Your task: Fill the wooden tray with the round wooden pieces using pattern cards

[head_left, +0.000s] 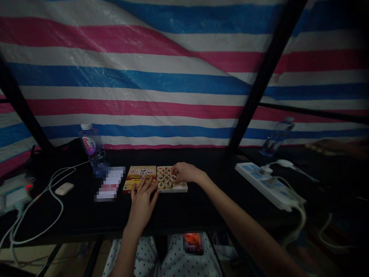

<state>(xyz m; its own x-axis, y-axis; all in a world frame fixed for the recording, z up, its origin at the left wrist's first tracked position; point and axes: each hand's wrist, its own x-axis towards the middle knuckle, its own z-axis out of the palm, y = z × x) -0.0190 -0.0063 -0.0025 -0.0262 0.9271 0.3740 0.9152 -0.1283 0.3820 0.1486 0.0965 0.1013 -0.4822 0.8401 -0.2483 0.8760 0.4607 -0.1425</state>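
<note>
Polka-dot garment (176, 264) lowest in view, below the black table (84, 214) edge. Landmark: white tray (180, 188) of round wooden discs (164, 180), mid-table. Left hand (142, 200) lies flat, near side of the tray, fingers spread wide, tips touching the tray's near-left corner and the printed box lid (139, 172) butted against the tray's left edge. Right hand (185, 172) sits over the tray's far-right corner, fingers bunched narrow, tips pinched on one disc (173, 177); cannot tell whether it is lifted. White power strip (266, 185) well right of the tray. Water bottle (92, 149) beyond, left of the tray. Striped tarp (158, 74) behind.
</note>
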